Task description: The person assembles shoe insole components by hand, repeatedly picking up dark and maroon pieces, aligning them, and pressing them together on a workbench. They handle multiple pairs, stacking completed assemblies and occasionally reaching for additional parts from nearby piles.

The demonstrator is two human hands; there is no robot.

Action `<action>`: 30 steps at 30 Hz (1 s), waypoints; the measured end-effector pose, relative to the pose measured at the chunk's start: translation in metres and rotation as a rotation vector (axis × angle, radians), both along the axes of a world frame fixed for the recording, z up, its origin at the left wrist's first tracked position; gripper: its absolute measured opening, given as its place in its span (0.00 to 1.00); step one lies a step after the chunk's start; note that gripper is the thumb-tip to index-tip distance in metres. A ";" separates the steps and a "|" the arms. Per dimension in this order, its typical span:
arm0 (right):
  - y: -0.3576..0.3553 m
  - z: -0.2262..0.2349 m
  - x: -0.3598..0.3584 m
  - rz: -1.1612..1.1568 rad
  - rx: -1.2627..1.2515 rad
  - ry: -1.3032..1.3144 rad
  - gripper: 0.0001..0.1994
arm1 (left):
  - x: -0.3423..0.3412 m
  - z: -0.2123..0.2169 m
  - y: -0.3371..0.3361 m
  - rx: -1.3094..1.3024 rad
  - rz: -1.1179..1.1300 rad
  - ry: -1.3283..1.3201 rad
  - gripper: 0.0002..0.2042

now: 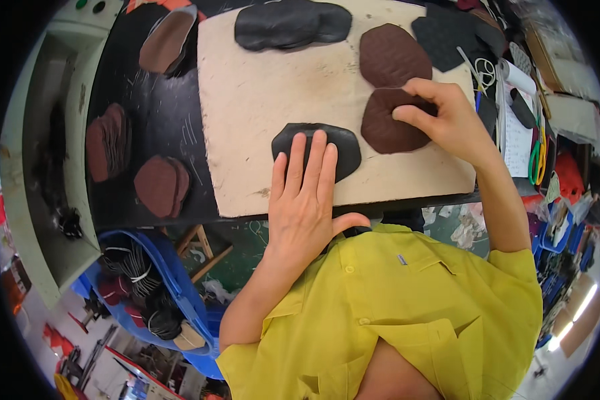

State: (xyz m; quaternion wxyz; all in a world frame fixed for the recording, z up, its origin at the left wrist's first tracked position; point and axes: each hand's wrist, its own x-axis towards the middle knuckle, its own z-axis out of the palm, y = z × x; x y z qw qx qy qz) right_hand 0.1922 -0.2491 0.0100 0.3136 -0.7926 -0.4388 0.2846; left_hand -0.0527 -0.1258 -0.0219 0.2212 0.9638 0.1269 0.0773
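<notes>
Your left hand [307,193] lies flat, fingers together and extended, pressing a black oval leather piece [317,148] near the front edge of the pale cutting board [260,100]; your right hand [443,117] curls its fingertips onto a brown quilted piece [390,125] just right of it, seemingly pinching its upper edge; another brown piece [393,55] lies above. You seem to be sorting or pairing pieces; the next move likely calls for a clean lift of the brown one without shifting the black.
</notes>
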 end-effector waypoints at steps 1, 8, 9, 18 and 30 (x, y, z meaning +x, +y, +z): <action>0.003 0.004 0.001 0.017 0.043 0.200 0.14 | -0.002 -0.009 0.002 -0.035 0.007 -0.077 0.47; 0.060 0.014 -0.050 0.089 0.049 0.820 0.11 | -0.009 -0.012 0.004 -0.070 0.009 -0.102 0.32; 0.068 -0.004 -0.047 0.165 0.020 0.780 0.11 | -0.019 -0.016 -0.003 0.001 0.047 -0.108 0.30; 0.084 -0.001 -0.048 0.264 -0.039 0.719 0.07 | -0.053 -0.021 -0.016 0.247 0.250 -0.199 0.20; 0.089 -0.007 -0.064 0.241 -0.169 0.544 0.07 | -0.067 -0.036 -0.024 0.401 0.348 -0.228 0.10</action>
